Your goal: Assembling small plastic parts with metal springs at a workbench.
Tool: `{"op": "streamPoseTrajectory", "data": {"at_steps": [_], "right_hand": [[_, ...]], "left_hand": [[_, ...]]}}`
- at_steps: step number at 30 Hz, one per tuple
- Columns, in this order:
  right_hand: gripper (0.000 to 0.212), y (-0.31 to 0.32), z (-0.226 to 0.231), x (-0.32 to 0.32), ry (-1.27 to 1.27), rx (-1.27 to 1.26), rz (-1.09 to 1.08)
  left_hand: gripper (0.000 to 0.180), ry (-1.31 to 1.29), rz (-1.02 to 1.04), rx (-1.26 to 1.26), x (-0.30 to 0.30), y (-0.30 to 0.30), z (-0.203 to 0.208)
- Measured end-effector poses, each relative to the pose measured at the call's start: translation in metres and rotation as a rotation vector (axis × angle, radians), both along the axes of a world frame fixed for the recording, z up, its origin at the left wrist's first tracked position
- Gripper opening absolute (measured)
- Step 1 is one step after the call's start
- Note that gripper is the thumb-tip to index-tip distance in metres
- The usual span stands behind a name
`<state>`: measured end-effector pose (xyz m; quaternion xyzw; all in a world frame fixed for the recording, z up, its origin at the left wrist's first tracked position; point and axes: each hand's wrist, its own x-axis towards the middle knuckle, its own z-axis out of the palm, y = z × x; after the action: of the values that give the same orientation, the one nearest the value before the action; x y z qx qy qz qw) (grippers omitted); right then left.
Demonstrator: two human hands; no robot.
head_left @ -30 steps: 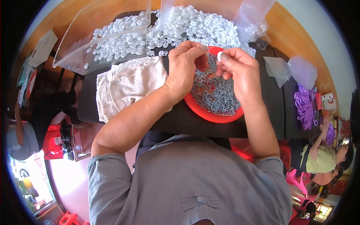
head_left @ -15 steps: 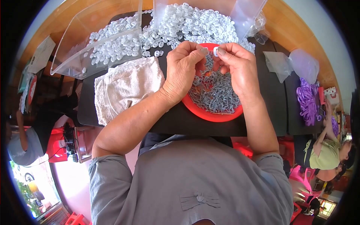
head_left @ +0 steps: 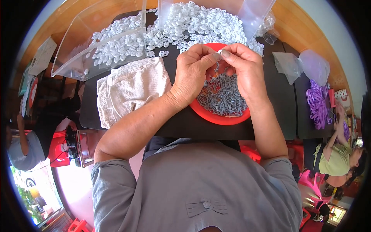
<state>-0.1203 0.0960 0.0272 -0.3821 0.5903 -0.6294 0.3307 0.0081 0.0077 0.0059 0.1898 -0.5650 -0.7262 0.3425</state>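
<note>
I am watching from far away, looking down past a grey shirt, with the clock laid over my whole view. The left hand (head_left: 193, 69) is at 12 o'clock and the right hand (head_left: 247, 65) is near 1. Their fingertips meet at a little white piece (head_left: 219, 51), up at 1 o'clock. The right thumb and finger pinch it. The left thumb and finger are squeezed together right next to it, but I cannot tell if anything is in there.

Under the hands sits a red bowl (head_left: 228, 120), at 2 o'clock, with lots of thin grey bits (head_left: 226, 98) inside. A big pile of white pieces (head_left: 205, 23) is at 12. At 10 there is a see-through bin (head_left: 63, 72), and closer in, a pale, folded cloth (head_left: 131, 87). Purple straps (head_left: 317, 106) are bunched up at 3, on the dark table (head_left: 278, 116).
</note>
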Motion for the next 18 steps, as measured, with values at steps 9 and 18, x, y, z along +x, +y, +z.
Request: {"op": "streamPoseTrajectory", "data": {"at_steps": [9, 18], "right_hand": [[0.017, 0.0022, 0.0023, -0.0066, -0.038, 0.051, 0.044], [0.016, 0.0025, 0.0019, -0.0014, 0.153, 0.045, -0.021]], "left_hand": [[0.013, 0.058, -0.051, 0.128, -0.0008, -0.0034, -0.0013], [0.014, -0.044, -0.06, 0.061, -0.0002, -0.0052, 0.0003]]}}
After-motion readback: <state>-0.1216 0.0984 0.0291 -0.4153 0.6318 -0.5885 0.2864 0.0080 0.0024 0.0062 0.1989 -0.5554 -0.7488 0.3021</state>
